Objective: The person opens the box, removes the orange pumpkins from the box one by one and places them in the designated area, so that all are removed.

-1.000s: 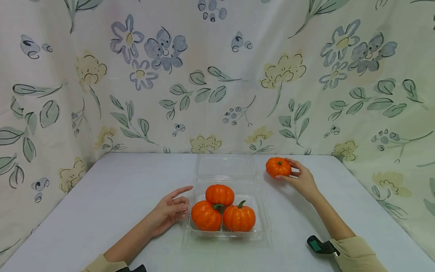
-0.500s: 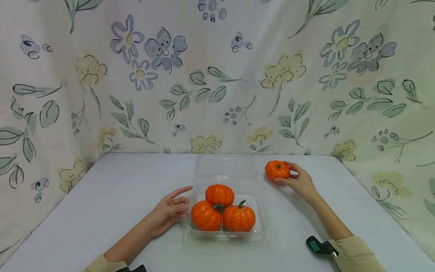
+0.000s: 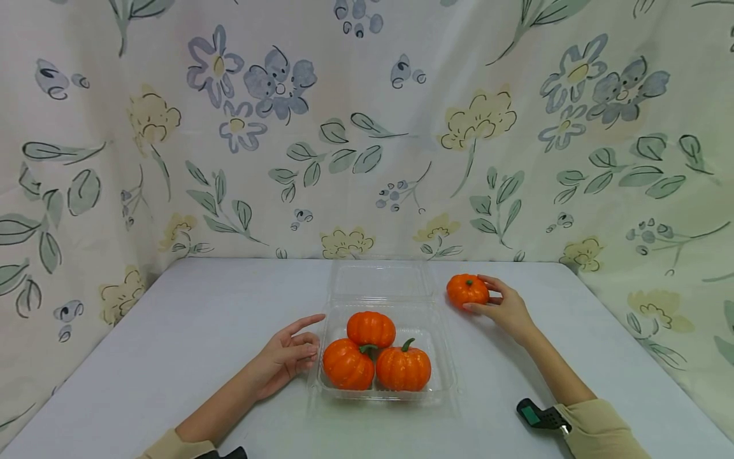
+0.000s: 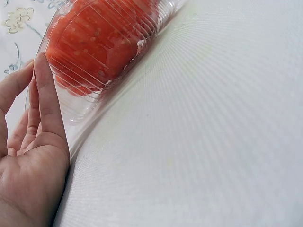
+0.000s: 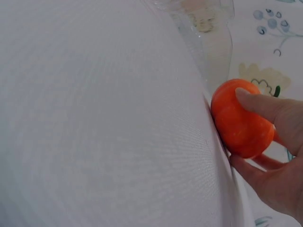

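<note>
In the head view, a clear plastic clamshell container lies with its lid folded back. Three small orange pumpkins sit inside: one at the back, one at front left and one at front right. My left hand pinches the container's left rim between thumb and fingers, its index finger stretched along the side. Beyond the container to the right, my right hand grips a fourth pumpkin from its right side. The right wrist view shows this pumpkin low against the tabletop, thumb on one side and fingers on the other.
The container's raised-edge lid reaches toward the back of the white table. A flowered cloth hangs behind the table and along both sides. A dark wrist device sits at the right sleeve.
My right hand has brought the gripped pumpkin down and slightly nearer, a little to the left. The left hand and the container stay where they were.
</note>
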Action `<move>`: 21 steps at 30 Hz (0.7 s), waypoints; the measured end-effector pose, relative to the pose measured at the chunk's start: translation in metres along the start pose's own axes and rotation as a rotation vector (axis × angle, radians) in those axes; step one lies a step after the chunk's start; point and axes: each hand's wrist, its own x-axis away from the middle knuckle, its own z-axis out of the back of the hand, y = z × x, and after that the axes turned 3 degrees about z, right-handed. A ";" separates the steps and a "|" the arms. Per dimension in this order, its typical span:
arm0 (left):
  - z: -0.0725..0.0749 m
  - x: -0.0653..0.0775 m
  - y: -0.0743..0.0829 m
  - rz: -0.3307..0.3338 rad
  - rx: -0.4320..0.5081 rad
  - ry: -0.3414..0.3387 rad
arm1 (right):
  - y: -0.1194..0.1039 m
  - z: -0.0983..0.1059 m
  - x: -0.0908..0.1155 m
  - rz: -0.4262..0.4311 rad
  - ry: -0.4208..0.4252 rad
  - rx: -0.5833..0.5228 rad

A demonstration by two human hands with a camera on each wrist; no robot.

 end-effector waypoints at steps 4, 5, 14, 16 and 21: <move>0.001 0.000 0.000 0.005 0.000 0.006 | 0.000 0.000 0.000 0.011 0.002 0.002; 0.001 0.000 -0.001 0.006 0.001 0.007 | 0.000 0.000 0.000 0.015 0.003 0.002; 0.001 -0.001 -0.001 0.003 0.007 0.002 | -0.002 0.000 0.002 0.017 -0.005 -0.003; 0.001 -0.001 -0.001 0.003 0.008 0.001 | -0.003 0.001 0.003 0.020 -0.008 -0.002; 0.001 -0.001 -0.001 -0.002 0.007 -0.004 | -0.003 0.001 0.003 0.023 -0.008 -0.003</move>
